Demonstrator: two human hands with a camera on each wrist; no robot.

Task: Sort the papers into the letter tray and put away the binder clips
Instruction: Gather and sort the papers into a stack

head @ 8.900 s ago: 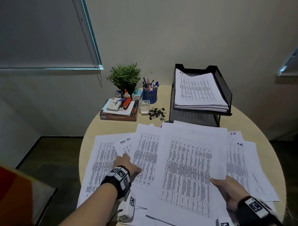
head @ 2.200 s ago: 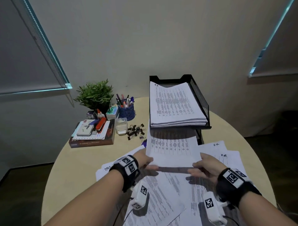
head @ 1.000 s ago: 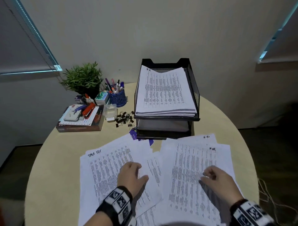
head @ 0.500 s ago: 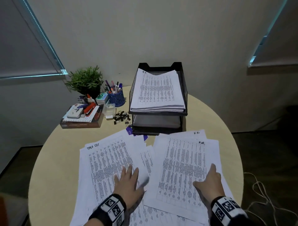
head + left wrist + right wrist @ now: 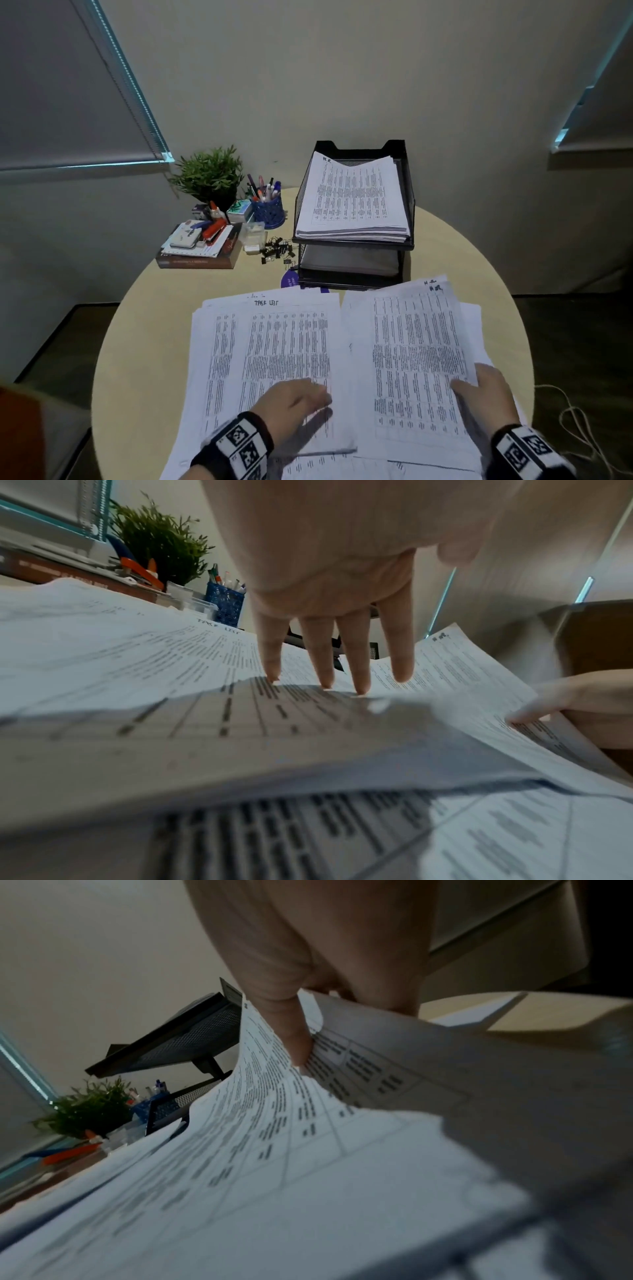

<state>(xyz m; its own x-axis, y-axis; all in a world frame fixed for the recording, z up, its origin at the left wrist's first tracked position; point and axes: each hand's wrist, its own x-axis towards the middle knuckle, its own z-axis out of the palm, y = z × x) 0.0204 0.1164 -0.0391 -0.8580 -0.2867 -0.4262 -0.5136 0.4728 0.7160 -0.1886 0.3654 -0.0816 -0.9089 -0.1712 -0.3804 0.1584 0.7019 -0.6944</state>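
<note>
A round, pale wooden tabletop (image 5: 144, 329) stands in a dim room against a plain wall, with drawn roller blinds (image 5: 58, 102) at 10 and 2 o'clock and dark floor below. Loose printed papers (image 5: 284, 346) cover the near half of the tabletop, from 5 to 8 o'clock. At 12 o'clock stands a black mesh letter tray (image 5: 409, 205) with a thick stack of sheets on its upper tier and more on the lower one. Just to its left, at 11 o'clock, binder clips (image 5: 276, 249) lie scattered on the bare wood beside a small clear box (image 5: 254, 236), a blue pen cup (image 5: 269, 210), a potted plant (image 5: 209, 174) and a book (image 5: 198, 262) piled with stationery.

The left hand (image 5: 294, 402) lies released, its straight fingers (image 5: 322, 653) pressing down on the left-hand sheets. The right hand (image 5: 486, 394) is grasping the right edge of the right-hand sheets (image 5: 414, 356), thumb (image 5: 291, 1031) on top, lifting that edge off the tabletop.
</note>
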